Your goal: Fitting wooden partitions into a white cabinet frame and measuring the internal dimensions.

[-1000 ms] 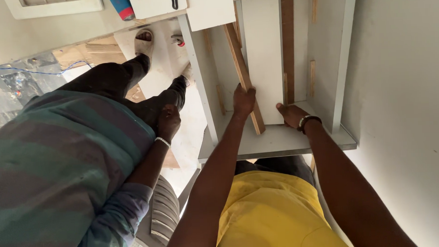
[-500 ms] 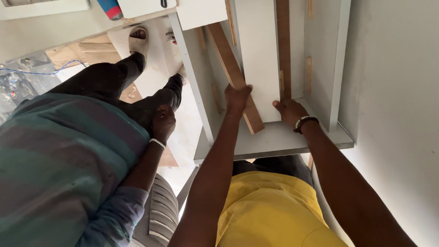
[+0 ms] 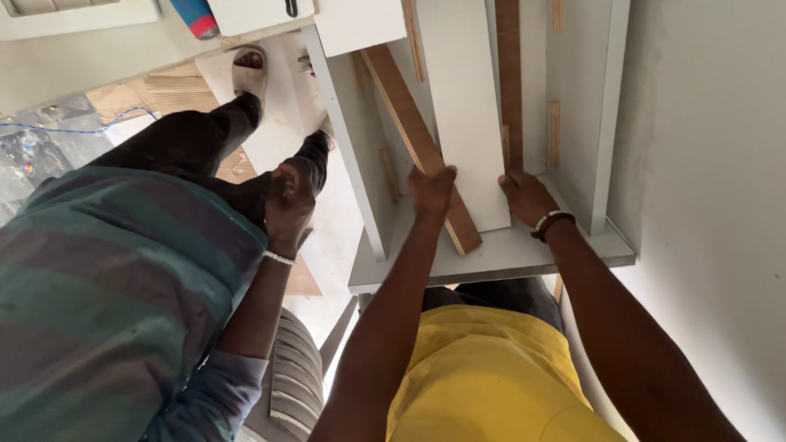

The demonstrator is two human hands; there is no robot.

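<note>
Head view: left hand [image 3: 430, 192] and right hand [image 3: 526, 196] clasped near end of white panel [image 3: 461, 105], one per edge, steadying it inside grey cabinet frame [image 3: 490, 254]. Wooden slat [image 3: 418, 146] lay slanted beside panel. Co-worker's hand [image 3: 289, 201] rested idle on own leg.

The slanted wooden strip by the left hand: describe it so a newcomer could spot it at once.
Start at the white cabinet frame in front of the person in yellow. Inside it stands a white panel held between the left hand and right hand. The slanted wooden strip runs diagonally under the left hand; its neighbouring brown strip runs straight.
</note>
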